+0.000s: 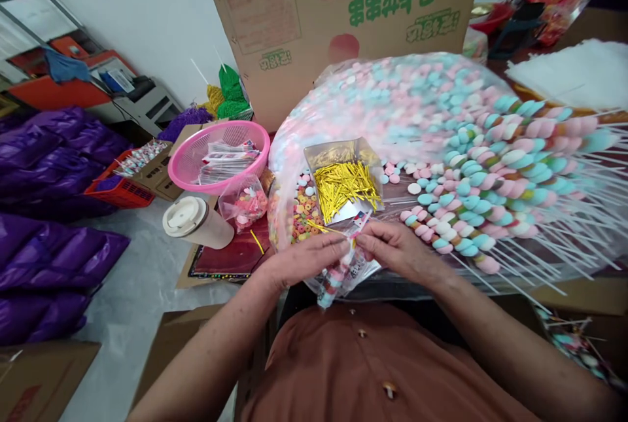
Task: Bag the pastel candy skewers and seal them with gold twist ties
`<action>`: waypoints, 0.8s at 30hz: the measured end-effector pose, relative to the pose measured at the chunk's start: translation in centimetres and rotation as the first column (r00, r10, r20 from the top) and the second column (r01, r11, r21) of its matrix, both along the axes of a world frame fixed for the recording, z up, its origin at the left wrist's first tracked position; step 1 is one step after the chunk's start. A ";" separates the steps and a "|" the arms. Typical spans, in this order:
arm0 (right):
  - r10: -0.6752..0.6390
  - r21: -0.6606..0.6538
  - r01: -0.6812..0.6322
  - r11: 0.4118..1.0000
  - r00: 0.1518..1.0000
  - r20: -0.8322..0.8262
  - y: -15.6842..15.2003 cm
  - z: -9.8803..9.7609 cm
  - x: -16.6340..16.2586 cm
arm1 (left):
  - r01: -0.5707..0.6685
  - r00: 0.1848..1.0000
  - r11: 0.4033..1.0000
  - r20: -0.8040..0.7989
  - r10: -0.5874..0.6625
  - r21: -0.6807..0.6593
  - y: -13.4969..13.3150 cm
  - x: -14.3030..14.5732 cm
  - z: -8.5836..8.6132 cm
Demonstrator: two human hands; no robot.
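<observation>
Close to my body, both hands are on a marshmallow skewer (333, 283) in a clear printed bag, its sweet end tilted down toward me. My left hand (311, 257) is closed, with its fingers and thumb pinching the gathered neck of the bag. A gold twist tie (321, 228) sticks out leftward from that neck. From the other side, my right hand (392, 248) pinches at the same neck; its fingertips partly cover the tie. Just beyond my hands lies an opened pack of gold twist ties (346, 186).
A big clear bag of pastel marshmallows (373, 101) fills the table's back. Unwrapped marshmallow skewers (510, 173) are piled at right. On the left are a pink basket (179, 180) of printed wrappers and a lidded cup (210, 229). A cardboard box (314, 23) stands behind.
</observation>
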State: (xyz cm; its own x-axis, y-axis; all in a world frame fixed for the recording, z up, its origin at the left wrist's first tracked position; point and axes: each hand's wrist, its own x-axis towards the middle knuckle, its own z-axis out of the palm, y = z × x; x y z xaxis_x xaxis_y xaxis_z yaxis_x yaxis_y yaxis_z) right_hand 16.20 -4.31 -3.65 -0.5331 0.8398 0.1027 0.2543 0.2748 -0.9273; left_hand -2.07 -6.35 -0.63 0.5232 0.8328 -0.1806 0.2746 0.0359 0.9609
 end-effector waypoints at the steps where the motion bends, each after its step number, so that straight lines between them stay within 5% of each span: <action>1: 0.009 0.017 -0.009 1.000 1.000 0.009 0.2 0.3 0.1 | -0.012 0.999 0.997 0.044 0.016 -0.078 0.1 -0.1 0.1; 5: -0.053 0.152 0.039 0.988 0.995 0.087 0.2 0.8 -0.4 | -0.088 0.983 0.968 0.138 0.123 -0.237 0.2 0.5 -0.7; 10: -0.234 0.315 0.186 0.931 0.965 0.122 0.6 1.0 -0.8 | -0.263 0.962 0.963 0.053 0.267 -0.063 0.5 0.8 -2.0; 14: -0.454 0.263 0.440 0.859 0.891 -0.008 2.0 1.6 0.3 | -0.408 0.897 0.902 0.123 0.425 -0.139 0.8 0.4 -1.7; 17: -0.175 0.010 0.175 0.985 0.984 0.021 2.0 1.4 -0.4 | -0.433 0.872 0.895 0.201 0.446 -0.105 0.9 0.5 -1.4; 19: -0.037 -0.073 0.036 0.997 0.999 -0.012 1.5 1.0 -1.5 | -0.494 0.842 0.868 0.219 0.493 -0.054 0.8 0.6 -1.5; 24: -0.113 -0.090 0.106 0.990 0.990 -0.081 0.8 0.5 -2.9 | -0.591 0.781 0.806 0.242 0.576 -0.009 0.2 1.0 -2.7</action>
